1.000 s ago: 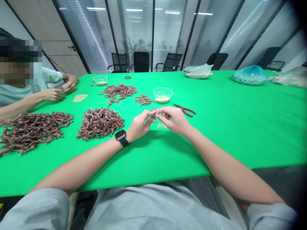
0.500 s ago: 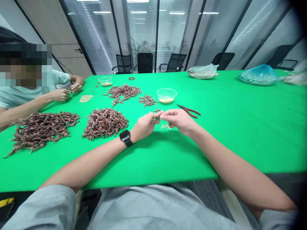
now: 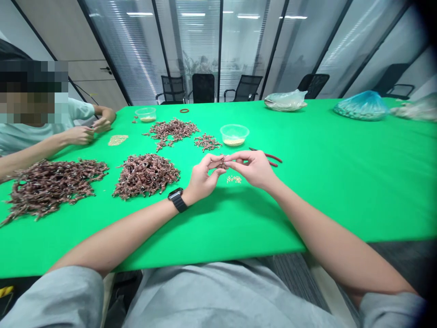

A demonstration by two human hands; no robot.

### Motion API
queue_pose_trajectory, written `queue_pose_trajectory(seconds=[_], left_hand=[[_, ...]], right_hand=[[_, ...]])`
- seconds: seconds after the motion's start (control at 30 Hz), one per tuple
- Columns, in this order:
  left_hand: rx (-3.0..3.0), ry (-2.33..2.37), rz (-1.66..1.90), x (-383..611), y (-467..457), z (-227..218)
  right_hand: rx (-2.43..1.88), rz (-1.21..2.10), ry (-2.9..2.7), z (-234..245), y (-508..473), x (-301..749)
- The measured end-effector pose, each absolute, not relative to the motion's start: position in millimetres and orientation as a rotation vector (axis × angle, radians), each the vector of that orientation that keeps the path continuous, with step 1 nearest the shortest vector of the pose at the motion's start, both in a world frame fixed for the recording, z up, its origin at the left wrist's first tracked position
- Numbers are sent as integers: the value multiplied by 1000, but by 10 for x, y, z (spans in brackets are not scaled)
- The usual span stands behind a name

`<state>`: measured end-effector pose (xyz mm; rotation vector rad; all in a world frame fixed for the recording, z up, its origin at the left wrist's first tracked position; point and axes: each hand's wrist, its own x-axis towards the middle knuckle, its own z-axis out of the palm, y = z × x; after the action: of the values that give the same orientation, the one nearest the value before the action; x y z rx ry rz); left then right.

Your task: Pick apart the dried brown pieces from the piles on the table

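Above the green table (image 3: 341, 191), the left hand (image 3: 202, 176) and right hand (image 3: 253, 167) both pinched one small brown piece (image 3: 222, 163) between their fingertips, just over some pale bits (image 3: 234, 179); pliers (image 3: 275, 158) lay behind.

Open green table (image 3: 341, 182) on the right, brown pile (image 3: 145, 174) blocking the left, red pliers (image 3: 275, 158) and bowl (image 3: 234, 130) just ahead

Walls: glass partitions (image 3: 191, 50) w/ black frames; wood panel (image 3: 58, 41) at L.
Light: ceiling strips (image 3: 139, 13).
Chairs: black (image 3: 203, 89), behind table.
Table: green top (image 3: 341, 182).
Floor: grey carpet (image 3: 290, 271).
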<state>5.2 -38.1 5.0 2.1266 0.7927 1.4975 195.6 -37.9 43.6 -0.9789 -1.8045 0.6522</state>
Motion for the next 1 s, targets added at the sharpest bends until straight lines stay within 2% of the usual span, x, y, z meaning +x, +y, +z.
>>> queue_pose_trajectory(seconds=[0.17, 0.33, 0.47, 0.7, 1.0], left_hand=[[2103, 751, 1484, 54, -398, 49], [2122, 744, 1469, 51, -404, 44], [2132, 731, 1472, 49, -417, 58], [2177, 752, 1479, 43, -409, 53], [2168, 765, 1493, 46, -403, 58]], right_hand=[[-897, 362, -1956, 422, -369, 1979], [-822, 243, -2047, 414, -363, 1991], [-837, 270, -2034, 417, -381, 1971], [-1018, 580, -1881, 486, -431, 1948], [-1027, 564, -1917, 471, -433, 1954]])
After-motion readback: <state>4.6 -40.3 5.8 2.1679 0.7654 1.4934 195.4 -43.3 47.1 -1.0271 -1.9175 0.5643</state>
